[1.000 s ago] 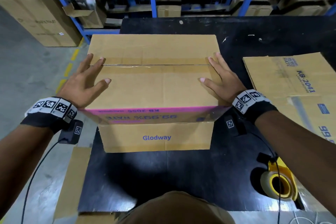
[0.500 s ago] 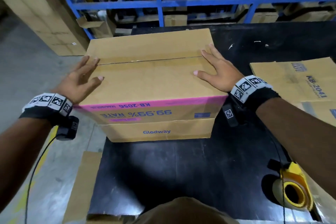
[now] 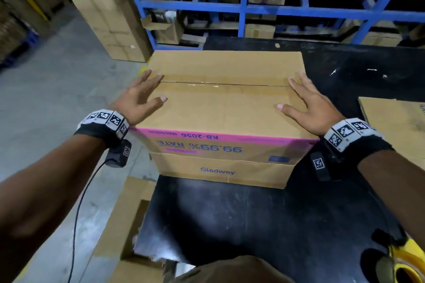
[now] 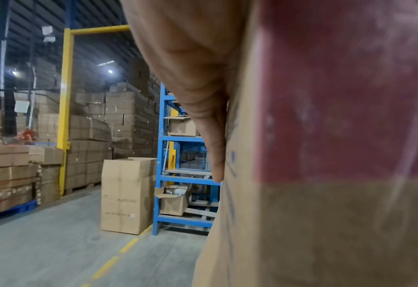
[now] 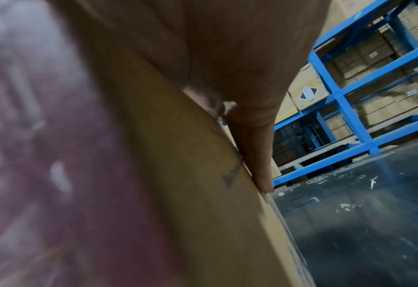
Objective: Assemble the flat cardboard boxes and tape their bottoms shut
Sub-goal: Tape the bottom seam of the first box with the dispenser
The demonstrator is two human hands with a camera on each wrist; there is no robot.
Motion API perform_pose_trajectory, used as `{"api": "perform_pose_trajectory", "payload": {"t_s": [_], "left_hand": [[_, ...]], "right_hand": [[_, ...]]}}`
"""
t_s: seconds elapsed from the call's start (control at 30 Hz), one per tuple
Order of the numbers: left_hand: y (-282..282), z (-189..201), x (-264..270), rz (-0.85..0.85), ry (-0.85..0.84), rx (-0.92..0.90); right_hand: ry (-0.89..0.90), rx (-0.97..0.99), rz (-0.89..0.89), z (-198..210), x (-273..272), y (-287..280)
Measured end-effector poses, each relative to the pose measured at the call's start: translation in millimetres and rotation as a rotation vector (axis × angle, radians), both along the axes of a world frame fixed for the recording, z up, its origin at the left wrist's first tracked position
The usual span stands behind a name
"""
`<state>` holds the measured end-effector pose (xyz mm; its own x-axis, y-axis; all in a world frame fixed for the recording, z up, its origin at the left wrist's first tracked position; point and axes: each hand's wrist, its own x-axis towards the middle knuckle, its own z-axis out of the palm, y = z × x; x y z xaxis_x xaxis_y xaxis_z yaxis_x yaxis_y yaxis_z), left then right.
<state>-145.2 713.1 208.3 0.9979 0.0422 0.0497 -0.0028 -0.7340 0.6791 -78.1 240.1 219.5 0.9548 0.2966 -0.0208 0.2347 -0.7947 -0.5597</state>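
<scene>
An assembled cardboard box with a pink band and upside-down "99.99% RATE" print stands bottom-up on the black table. Clear tape glints along the seam between its two closed flaps. My left hand lies flat with straight fingers on the box's left top edge. My right hand lies flat on the right top edge. In the left wrist view my left hand presses against the box side. In the right wrist view my right hand lies along the box wall.
A flat cardboard sheet lies on the table at the right. A yellow tape dispenser sits at the bottom right corner. Blue shelving stands behind the table, a tall carton on the floor at the left, and cardboard pieces by the table's left edge.
The box has slid away from me and toward the table's left edge, both hands staying flat on its top. The view has shifted left, so the dispenser sits nearer the frame's corner.
</scene>
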Motion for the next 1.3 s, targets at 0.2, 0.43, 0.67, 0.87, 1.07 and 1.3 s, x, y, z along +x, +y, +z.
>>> {"api": "perform_pose_trajectory", "payload": {"t_s": [0.2,0.43,0.67,0.87,1.07,1.3], "left_hand": [[-28,-24,20,-0.024,-0.048,0.039],[-51,-38,20,0.004,-0.032,0.126],[-57,-59,23,-0.026,0.021,0.111],[-58,-75,13,-0.007,0.012,-0.002],[-57,-84,8,0.009,0.022,-0.012],[-76,-82,22,-0.031,0.075,0.064]], "right_hand": [[-0.071,-0.055,-0.071,23,-1,-27],[-0.058,-0.052,-0.119,6,-13,-43],[-0.025,-0.144,-0.111,22,-9,-47],[-0.035,-0.314,-0.029,52,-7,-32],[-0.067,-0.346,0.012,56,-4,-24],[0.055,-0.171,-0.031,5,2,-62]]}}
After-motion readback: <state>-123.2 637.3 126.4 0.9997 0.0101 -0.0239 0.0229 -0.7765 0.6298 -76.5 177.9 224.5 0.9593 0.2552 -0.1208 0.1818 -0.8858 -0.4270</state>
